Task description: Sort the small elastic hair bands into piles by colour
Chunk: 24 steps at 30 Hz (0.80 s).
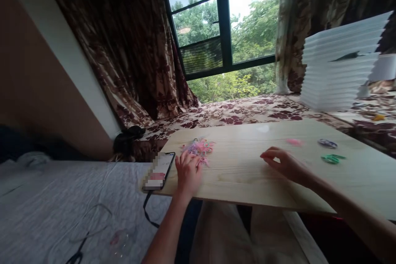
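Note:
My left hand lies at the near edge of a mixed pile of small coloured loops, which look like hair ties in pink, purple and green. Its fingers are spread and touch the pile; they hide part of it. Over the middle of the wooden board, my right hand is pinched, thumb and fingertips together. Whatever is between those tips is too small to make out. Beyond and beside the right hand sit separate heaps: pink loops, purple loops and green loops.
A phone with a dark strap rests at the board's left corner. White ribbed stacked sheets stand at the back right on a floral-covered ledge. A pale bedspread spreads on the left, and a window is ahead.

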Motion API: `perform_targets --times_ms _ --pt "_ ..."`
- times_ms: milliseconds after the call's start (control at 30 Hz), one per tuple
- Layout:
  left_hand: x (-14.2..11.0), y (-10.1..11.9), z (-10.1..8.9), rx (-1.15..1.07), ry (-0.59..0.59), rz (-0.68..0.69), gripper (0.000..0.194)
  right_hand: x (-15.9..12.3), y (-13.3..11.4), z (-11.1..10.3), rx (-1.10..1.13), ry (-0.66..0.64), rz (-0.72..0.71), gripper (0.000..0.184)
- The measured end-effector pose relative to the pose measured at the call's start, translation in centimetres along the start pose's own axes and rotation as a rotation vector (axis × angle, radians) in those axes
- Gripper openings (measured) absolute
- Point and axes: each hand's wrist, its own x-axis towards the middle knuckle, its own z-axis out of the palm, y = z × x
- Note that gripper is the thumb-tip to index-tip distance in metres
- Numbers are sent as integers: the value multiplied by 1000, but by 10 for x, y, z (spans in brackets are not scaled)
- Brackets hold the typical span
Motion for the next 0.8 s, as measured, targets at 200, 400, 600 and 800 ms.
perform_targets --times_ms 200,400,600,800 --pt "-2 -13 -7 -29 -11 -91 20 29 -65 57 129 -112 -51 27" --pt "-6 -14 -6 -55 6 -98 21 40 -101 97 160 -98 -165 36" --pt "-13 -14 -6 -83 7 -124 22 32 -115 103 13 -131 -292 40" --pt "-14 -14 -8 -69 37 -230 25 30 -120 96 -117 -154 -247 35"
